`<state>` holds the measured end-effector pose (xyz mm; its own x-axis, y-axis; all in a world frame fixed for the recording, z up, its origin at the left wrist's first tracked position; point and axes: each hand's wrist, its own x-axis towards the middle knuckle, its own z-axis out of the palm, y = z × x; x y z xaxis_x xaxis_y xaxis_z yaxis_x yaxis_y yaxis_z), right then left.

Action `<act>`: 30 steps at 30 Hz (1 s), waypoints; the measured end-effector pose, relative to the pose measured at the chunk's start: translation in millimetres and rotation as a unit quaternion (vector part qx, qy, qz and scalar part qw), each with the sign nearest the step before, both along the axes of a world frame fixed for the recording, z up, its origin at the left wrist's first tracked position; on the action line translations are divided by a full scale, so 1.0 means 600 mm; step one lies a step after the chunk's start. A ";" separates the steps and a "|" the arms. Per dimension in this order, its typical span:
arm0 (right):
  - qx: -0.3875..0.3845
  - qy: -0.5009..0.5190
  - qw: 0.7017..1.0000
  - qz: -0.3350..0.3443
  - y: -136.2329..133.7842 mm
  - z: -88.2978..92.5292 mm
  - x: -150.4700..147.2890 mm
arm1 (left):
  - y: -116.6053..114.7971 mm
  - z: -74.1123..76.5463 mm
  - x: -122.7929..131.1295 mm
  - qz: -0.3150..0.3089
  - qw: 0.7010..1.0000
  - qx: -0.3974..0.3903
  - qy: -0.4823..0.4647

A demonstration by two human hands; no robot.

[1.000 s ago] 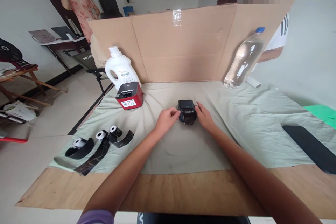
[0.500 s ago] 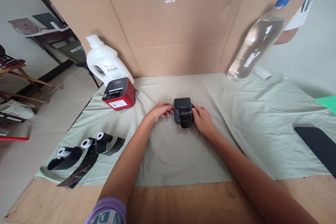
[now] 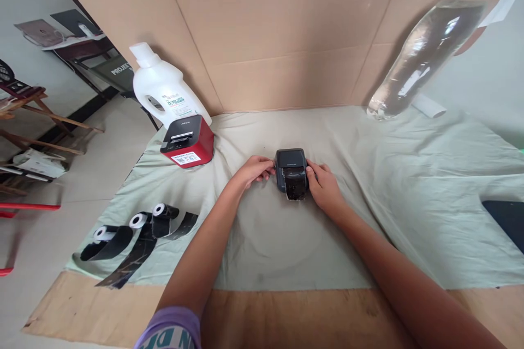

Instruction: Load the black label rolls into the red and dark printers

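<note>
A second ago my left hand (image 3: 254,169) hung just left of the small black printer (image 3: 291,172), thumb and forefinger pinched. Now its fingertips rest on the printer's left side, though I can't tell whether they press or merely touch. My right hand (image 3: 325,188) has closed in on the printer's right side, fingers curling further round it. My view has dipped and moved closer. The top of the cardboard screen (image 3: 286,38) behind the printer has left the frame, along with the people beyond it.
</note>
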<state>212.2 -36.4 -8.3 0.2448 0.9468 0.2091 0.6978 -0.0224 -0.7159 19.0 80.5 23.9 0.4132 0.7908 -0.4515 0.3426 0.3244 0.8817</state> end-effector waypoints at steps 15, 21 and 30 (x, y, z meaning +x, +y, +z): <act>0.005 -0.050 0.999 0.009 -0.003 0.003 -0.007 | -0.003 -0.002 0.008 0.004 0.999 0.001 0.035; 0.004 -0.048 0.999 0.014 -0.004 0.004 -0.006 | -0.007 0.000 0.013 0.025 0.999 -0.005 0.034; 0.000 -0.060 0.998 0.018 -0.001 -0.001 -0.002 | -0.010 -0.002 0.016 0.033 0.999 0.003 0.033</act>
